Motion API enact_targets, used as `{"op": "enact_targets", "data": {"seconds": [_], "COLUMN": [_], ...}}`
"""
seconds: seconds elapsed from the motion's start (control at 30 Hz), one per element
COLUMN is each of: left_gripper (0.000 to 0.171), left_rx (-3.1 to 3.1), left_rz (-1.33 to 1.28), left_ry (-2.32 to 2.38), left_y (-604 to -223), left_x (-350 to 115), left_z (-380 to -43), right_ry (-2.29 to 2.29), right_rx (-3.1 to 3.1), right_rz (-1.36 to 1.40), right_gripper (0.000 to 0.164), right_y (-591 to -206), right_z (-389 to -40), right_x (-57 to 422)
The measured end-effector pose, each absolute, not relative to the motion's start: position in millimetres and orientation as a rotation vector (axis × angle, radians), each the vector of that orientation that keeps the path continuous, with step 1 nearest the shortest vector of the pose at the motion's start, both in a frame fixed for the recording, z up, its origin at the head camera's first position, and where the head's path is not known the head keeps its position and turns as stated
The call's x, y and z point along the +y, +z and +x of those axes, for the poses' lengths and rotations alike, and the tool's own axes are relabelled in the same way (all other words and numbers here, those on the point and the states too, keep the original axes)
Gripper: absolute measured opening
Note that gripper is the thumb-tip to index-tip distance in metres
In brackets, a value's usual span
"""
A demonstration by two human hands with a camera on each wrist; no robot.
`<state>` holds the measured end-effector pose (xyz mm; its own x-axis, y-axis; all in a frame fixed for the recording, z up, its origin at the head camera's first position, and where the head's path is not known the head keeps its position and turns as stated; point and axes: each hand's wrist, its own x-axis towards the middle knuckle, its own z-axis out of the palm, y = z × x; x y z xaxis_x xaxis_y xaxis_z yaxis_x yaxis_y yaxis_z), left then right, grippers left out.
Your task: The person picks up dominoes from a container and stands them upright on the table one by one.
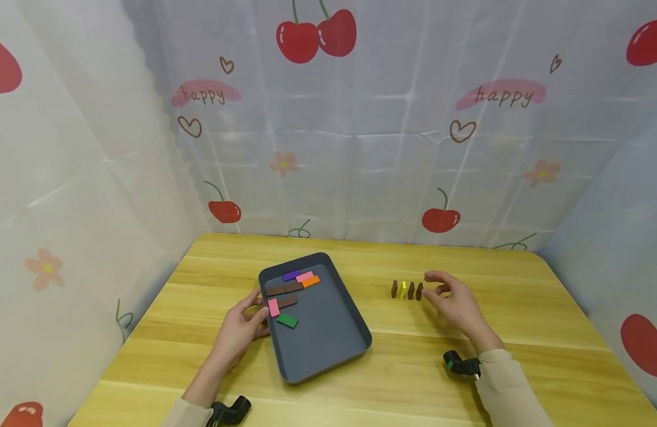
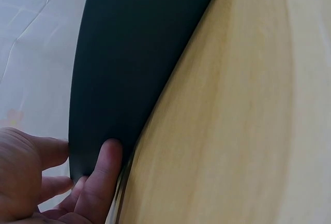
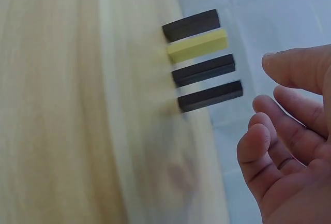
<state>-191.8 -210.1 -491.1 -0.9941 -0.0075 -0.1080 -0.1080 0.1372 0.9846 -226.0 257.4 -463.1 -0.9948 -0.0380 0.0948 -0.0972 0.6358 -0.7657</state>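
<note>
My left hand [image 1: 238, 332] holds the left side of a dark grey tray [image 1: 328, 347], its thumb at the rim. In the left wrist view, fingers [image 2: 106, 169] lie against the tray's outer wall [image 2: 129, 43]. To the right of the tray, small domino blocks stand on edge in a row: a dark brown block [image 1: 394, 289] at the left end, a yellow block [image 1: 403, 289], then two more brown blocks [image 3: 209, 95]. My right hand [image 1: 459, 305] is just right of this row, thumb and fingers apart, with nothing between them in the right wrist view.
Inside the tray lie a purple block [image 1: 291, 276], an orange block [image 1: 311, 281], a green block [image 1: 287, 321], and several brown and pink ones. The wooden table [image 1: 408, 379] is bordered by a cherry-printed curtain [image 1: 355, 178] at the back and sides.
</note>
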Motion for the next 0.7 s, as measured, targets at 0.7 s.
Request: {"op": "enact_targets", "data": {"seconds": [0.7], "left_gripper": [0.061], "left_rx": [2.312], "left_rz": [-0.108], "left_ry": [2.006], "left_y": [-491], "left_x": [-210], "left_z": [-193], "right_ry": [1.301], "right_rx": [-2.743], "right_rz": [0.292], "right_gripper": [0.040], "right_y": [-443], "right_z": [-225], "right_x": [217]}}
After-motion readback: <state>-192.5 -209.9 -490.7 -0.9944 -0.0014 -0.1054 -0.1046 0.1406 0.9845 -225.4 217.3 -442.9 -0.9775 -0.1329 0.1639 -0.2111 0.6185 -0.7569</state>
